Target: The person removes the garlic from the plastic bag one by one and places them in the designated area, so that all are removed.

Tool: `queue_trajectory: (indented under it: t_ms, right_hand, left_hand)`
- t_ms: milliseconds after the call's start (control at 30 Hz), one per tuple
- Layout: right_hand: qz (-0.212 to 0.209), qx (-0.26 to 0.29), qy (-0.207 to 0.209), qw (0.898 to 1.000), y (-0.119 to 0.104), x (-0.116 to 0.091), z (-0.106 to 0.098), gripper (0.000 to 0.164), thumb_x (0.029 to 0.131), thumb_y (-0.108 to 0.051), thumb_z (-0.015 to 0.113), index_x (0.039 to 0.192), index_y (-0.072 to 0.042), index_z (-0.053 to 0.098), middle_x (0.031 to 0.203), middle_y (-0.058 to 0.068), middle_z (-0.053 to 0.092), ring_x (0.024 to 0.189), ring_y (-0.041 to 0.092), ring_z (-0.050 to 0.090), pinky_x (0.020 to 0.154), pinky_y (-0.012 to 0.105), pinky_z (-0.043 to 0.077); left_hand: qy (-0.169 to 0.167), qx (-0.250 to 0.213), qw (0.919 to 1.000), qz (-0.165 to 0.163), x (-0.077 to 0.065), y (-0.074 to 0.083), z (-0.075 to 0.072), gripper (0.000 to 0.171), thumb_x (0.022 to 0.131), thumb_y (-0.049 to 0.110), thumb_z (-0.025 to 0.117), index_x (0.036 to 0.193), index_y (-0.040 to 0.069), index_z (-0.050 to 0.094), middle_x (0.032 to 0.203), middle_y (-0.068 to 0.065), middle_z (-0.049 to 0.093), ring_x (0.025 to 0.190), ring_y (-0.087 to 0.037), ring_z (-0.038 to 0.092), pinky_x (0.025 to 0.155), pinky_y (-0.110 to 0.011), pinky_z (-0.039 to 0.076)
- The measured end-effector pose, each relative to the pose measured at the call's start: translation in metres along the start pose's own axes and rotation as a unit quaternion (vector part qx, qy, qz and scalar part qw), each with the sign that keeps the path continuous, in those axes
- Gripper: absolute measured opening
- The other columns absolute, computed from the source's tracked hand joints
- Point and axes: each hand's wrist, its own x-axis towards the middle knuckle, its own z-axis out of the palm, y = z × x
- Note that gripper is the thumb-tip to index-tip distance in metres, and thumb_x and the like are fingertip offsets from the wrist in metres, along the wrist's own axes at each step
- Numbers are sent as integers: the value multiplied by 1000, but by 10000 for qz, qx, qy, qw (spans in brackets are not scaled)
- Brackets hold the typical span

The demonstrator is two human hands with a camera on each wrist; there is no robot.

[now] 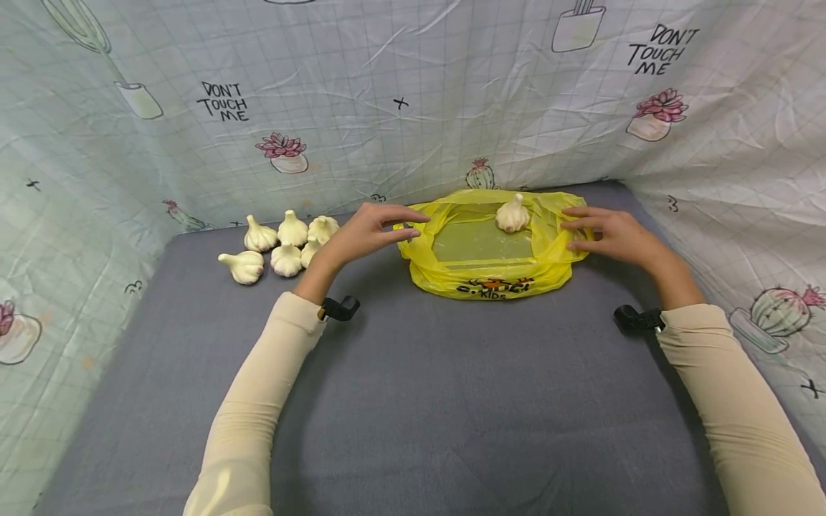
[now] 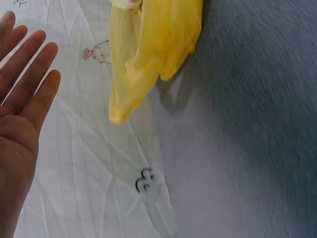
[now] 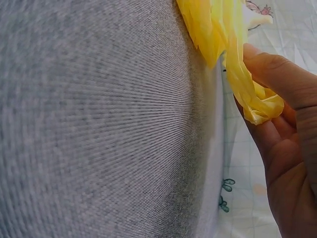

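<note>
A yellow plastic bag (image 1: 490,279) with dark print lies on the grey table, its mouth spread wide. One garlic bulb (image 1: 513,213) shows at the back right of the mouth. My left hand (image 1: 374,231) hovers at the bag's left end; its fingers (image 2: 45,94) are extended and hold nothing in the left wrist view. At the other end is my right hand (image 1: 616,235), thumb and fingers apart around the bag's edge. In the right wrist view a gathered yellow flap (image 3: 255,101) hangs between that thumb and the fingers, the thumb tip right at it.
Several garlic bulbs (image 1: 286,259) stand in a group left of my left hand, one partly hidden behind the wrist. The grey table (image 1: 477,401) meets a patterned cloth (image 1: 361,129) at the back and sides. Each wrist carries a black camera mount (image 1: 340,308).
</note>
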Motion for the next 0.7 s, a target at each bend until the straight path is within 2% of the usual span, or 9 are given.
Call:
queue_trajectory:
  t_ms: [67, 200, 267, 400, 700]
  right_hand:
    - [17, 16, -17, 10000, -1, 0, 0, 43, 83, -13, 84, 124, -5, 74, 141, 14, 60, 71, 3, 49, 66, 29, 40]
    - [20, -29, -29, 10000, -1, 1, 1, 43, 83, -14, 84, 124, -6, 74, 141, 13, 60, 70, 3, 49, 66, 29, 40]
    - [15, -52, -24, 10000, 0, 1, 1, 43, 83, -14, 84, 124, -6, 74, 141, 13, 61, 70, 3, 49, 65, 29, 40]
    - [-19, -57, -9, 10000, 1, 0, 1, 43, 83, -13, 84, 124, -5, 74, 140, 14, 61, 70, 3, 49, 64, 29, 41]
    - [33, 8, 15, 10000, 0, 0, 2, 44, 86, -13, 82, 128, -4, 72, 143, 14, 60, 69, 3, 50, 63, 25, 41]
  left_hand:
    - [-71, 31, 9999, -71, 5, 1, 4, 31, 103, 19, 63, 133, 12, 69, 130, -7, 69, 102, -24, 69, 88, -38, 54]
    - [-163, 99, 9995, -242, 15, 3, 11, 33, 105, 25, 60, 135, 15, 68, 133, -2, 68, 113, -18, 66, 98, -41, 52]
    - [-165, 114, 9995, -251, 21, 4, 15, 33, 106, 26, 59, 136, 15, 67, 134, -1, 68, 121, -13, 63, 101, -42, 51]
    - [-177, 19, 9997, -180, 33, 8, 21, 34, 106, 26, 58, 136, 13, 67, 134, -3, 67, 121, -12, 62, 104, -40, 49]
    - [-161, -167, 9996, -186, 65, 5, 39, 34, 106, 29, 57, 135, 12, 67, 130, 0, 69, 113, -8, 65, 97, -26, 51]
